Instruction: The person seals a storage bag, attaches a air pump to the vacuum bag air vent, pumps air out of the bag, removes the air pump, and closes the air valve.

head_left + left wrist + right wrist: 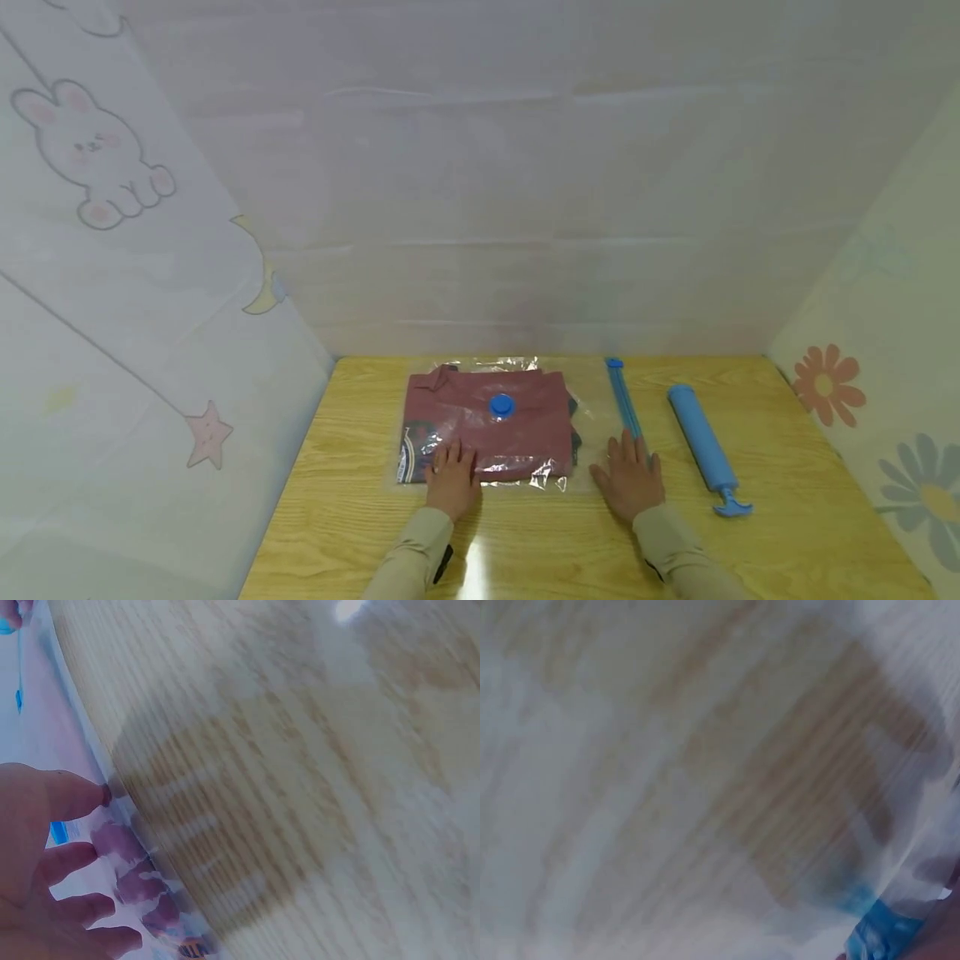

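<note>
A clear vacuum storage bag (592, 400) lies flat on the wooden table, with a folded dark red garment (517, 433) inside. Its round blue valve (502, 406) faces up near the middle. Along the bag's right side runs a blue zip seal (624, 400), a blue slider (615, 362) at its far end. My left hand (453, 483) rests with spread fingers on the bag's near edge, over the garment; the left wrist view shows that hand (45, 855) at the plastic edge. My right hand (630, 483) lies with straight fingers on the bag's near right corner, at the seal's near end.
A blue hand pump (701, 437) lies on the table (330, 492) to the right of the bag, its handle toward me. A pale wall (525, 208) stands behind the table, and printed walls close in the left and right sides.
</note>
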Tool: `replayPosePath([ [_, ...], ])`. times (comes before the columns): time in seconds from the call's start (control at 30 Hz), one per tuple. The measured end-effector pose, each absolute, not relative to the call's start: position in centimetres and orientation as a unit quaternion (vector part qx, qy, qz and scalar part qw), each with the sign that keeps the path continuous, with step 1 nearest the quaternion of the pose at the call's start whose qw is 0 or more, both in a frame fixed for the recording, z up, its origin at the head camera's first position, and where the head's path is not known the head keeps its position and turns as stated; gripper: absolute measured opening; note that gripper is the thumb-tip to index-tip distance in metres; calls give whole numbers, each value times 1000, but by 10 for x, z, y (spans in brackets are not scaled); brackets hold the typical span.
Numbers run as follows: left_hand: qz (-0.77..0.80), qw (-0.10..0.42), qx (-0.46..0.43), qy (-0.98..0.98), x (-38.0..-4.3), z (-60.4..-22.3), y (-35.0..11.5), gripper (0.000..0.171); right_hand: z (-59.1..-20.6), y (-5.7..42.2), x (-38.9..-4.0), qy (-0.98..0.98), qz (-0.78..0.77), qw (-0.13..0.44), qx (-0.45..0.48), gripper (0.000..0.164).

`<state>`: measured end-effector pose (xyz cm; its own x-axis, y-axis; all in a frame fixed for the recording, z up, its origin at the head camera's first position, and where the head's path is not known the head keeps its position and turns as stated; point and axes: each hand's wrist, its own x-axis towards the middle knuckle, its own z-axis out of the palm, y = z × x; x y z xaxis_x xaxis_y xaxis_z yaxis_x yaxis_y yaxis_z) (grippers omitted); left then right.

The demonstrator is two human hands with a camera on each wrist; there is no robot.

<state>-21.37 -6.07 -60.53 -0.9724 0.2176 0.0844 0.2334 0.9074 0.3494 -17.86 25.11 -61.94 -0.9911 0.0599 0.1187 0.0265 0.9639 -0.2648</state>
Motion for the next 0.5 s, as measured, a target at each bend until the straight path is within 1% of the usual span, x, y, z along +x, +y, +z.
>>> replayPosePath([
  [0.23, -178, 9, -123, -976, -223, -604, -57, 41, -621, 250, -175, -988, 149, 18, -27, 69],
  [0.37, -172, 20, -150, -973, -234, -598, -54, 36, -620, 252, -177, -989, 149, 4, -21, 70],
  [0.5, -184, 29, -175, -967, -246, -576, -49, 38, -626, 255, -184, -992, 123, -24, -10, 73],
])
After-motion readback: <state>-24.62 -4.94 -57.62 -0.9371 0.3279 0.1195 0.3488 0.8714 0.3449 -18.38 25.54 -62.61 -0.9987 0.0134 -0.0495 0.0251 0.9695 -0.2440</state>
